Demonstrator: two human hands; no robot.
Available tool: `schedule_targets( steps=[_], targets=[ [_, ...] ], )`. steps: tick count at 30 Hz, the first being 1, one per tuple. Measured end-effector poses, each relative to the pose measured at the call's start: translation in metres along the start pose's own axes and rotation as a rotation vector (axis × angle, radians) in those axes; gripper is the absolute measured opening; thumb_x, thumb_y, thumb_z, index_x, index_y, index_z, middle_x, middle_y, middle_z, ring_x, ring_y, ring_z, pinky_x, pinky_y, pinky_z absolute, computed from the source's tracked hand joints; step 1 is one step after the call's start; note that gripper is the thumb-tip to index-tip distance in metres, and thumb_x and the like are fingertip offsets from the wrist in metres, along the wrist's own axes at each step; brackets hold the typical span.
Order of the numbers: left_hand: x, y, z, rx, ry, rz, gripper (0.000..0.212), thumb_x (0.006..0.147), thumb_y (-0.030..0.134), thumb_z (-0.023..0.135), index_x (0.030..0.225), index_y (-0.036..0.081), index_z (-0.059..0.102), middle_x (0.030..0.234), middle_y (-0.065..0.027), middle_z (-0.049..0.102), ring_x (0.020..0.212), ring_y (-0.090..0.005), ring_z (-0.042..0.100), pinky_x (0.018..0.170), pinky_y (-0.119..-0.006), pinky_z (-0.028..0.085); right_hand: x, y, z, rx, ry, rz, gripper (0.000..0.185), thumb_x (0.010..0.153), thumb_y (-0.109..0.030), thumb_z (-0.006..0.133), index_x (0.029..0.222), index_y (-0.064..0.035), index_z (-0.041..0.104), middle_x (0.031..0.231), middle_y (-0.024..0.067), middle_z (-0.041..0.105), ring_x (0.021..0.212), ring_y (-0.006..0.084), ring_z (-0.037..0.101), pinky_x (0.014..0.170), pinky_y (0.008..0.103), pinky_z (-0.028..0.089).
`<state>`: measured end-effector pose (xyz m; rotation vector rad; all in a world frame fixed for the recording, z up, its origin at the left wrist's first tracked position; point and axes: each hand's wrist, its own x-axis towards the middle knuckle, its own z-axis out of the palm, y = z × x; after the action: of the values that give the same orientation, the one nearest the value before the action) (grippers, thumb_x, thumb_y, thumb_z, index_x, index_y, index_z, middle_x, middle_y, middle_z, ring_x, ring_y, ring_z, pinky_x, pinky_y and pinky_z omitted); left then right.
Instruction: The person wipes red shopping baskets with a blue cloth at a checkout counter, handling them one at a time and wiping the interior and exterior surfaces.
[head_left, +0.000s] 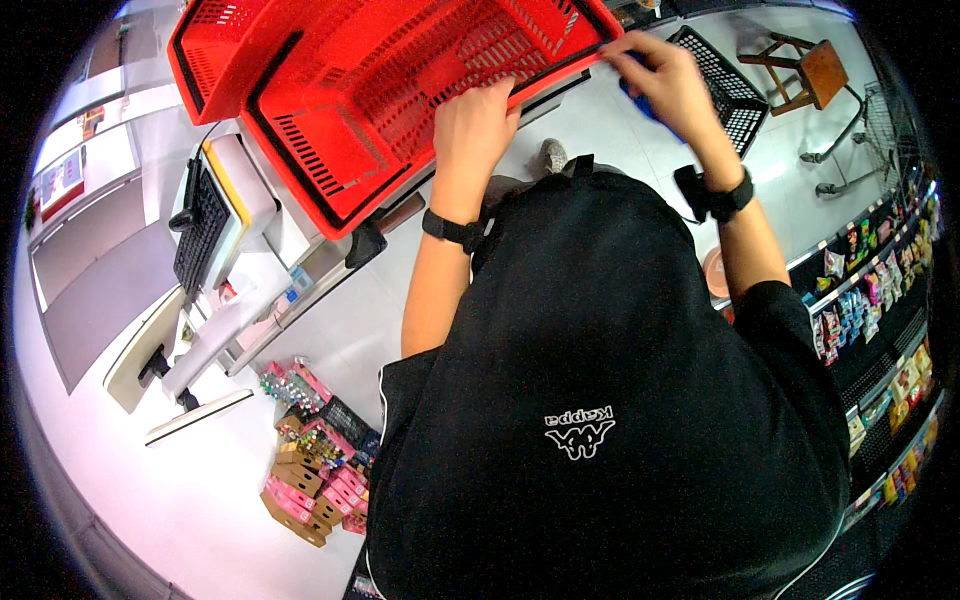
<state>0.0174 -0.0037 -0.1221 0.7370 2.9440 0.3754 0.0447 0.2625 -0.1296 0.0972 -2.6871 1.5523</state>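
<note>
A red plastic shopping basket (330, 142) with slotted sides and a black handle along its rim lies before me at the top. My left hand (476, 124) is closed over the basket's near rim. At the basket's right corner, the fingertips of my right hand (660, 79) touch the rim, with the thumb lower and apart; blur hides whether they grip it. Something blue (649, 112) shows partly behind this hand. Another red basket section (199, 75) stands directly to the left. Both my wrists wear black straps.
To the left are a counter with a keyboard (202, 232), a monitor (146, 352) and pink and brown boxes (300, 480). To the right stand a black crate (724, 90), a wooden stool (821, 75), a wire cart (889, 127) and shelves of packaged snacks (851, 315).
</note>
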Motion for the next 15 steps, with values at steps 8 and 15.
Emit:
schedule_targets(
  steps=[8,15],
  targets=[
    [-0.006,0.0,0.002,-0.001,-0.055,-0.02,0.02,0.09,0.025,0.068,0.106,0.014,0.071,0.081,-0.019,0.072,0.079,-0.0383,0.072,0.07,-0.051,0.057,-0.004,-0.013,0.026,0.087,-0.136,-0.035,0.017,0.098,-0.023,0.068,0.107,-0.0099,0.075,0.084,0.0062,0.075,0.064,0.0142,0.07,0.063,0.0307,0.056],
    [-0.001,-0.005,0.003,-0.05,-0.06,0.026,0.027,0.09,0.032,0.069,0.108,0.011,0.07,0.083,-0.0191,0.073,0.082,-0.0388,0.072,0.071,-0.052,0.057,0.005,0.037,-0.07,-0.058,0.179,0.048,0.019,0.104,-0.02,0.064,0.117,-0.0086,0.07,0.095,-0.001,0.069,0.079,0.0073,0.06,0.072,0.0231,0.05]
  ],
)
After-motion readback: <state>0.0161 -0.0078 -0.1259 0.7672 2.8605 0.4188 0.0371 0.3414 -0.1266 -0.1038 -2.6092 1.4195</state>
